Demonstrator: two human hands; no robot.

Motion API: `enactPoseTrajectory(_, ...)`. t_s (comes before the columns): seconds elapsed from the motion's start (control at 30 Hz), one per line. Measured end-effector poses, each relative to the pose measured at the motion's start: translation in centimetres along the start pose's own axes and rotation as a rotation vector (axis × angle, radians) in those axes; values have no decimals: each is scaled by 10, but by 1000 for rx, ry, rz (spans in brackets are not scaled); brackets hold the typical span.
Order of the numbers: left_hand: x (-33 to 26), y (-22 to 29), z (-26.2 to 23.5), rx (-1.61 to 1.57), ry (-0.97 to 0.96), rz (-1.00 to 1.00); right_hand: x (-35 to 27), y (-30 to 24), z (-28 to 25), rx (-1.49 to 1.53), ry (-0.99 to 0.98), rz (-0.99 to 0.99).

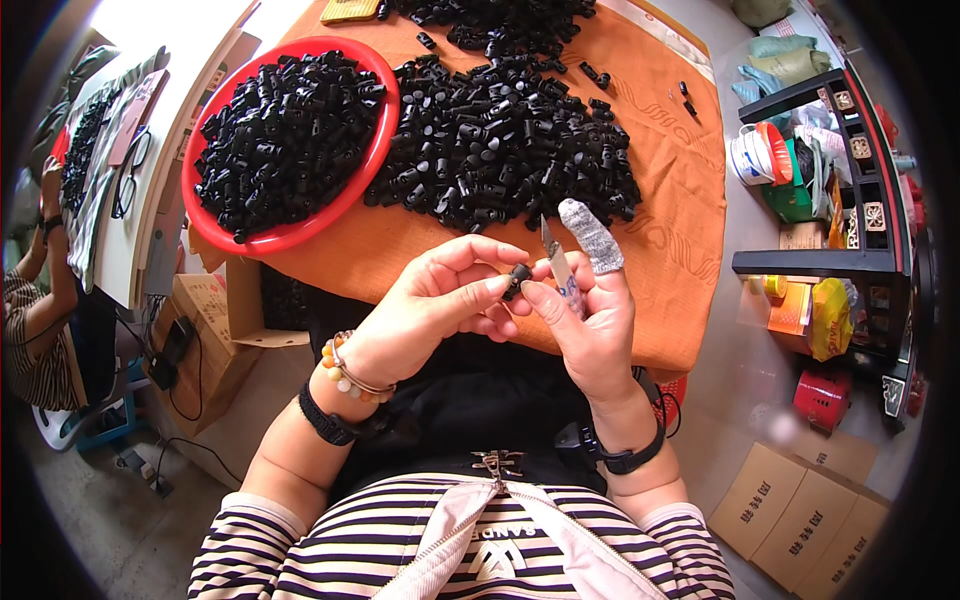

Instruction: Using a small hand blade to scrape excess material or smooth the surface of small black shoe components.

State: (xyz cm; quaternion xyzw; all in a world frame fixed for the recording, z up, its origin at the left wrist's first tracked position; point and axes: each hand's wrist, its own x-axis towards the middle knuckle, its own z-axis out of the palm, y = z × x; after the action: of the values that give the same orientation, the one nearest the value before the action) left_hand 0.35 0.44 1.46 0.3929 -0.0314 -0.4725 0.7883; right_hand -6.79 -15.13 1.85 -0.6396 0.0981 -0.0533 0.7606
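My left hand [440, 285] pinches a small black plastic cylindrical piece [517, 281] between thumb and fingertips, over the near edge of the table. Close against it on the right, my right hand [597, 325] grips a knife [557, 265], its pointed blade tilted up and away from me. A grey knitted finger cover [592, 236] sits on one raised finger of that hand. The right thumb is at the black piece; whether the blade touches it I cannot tell. Beyond my hands spreads a heap of similar black pieces [500, 140]. To its left, a round red tray [290, 238] is piled with more.
An orange cloth [680, 190] covers the table, with a few stray black pieces [688, 100] at the right. A black shelf [815, 262] with bags and tubs stands right, above flat cardboard cartons [800, 520]. At far left, another person's arm [50, 290] reaches to a white table.
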Motion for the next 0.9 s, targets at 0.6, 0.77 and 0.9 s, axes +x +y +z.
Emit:
enactPoseTrajectory(0.6,5,-4,-12,-315,-109,25,-4,5,-5,-67,-120,-38)
enactPoseTrajectory(0.77,4,-5,-11,-304,-79,1,-5,-5,-2,-18,-151,19)
enactPoseTrajectory(0.9,4,-4,-14,-285,-92,-18,-3,0,-2,-41,-154,-11)
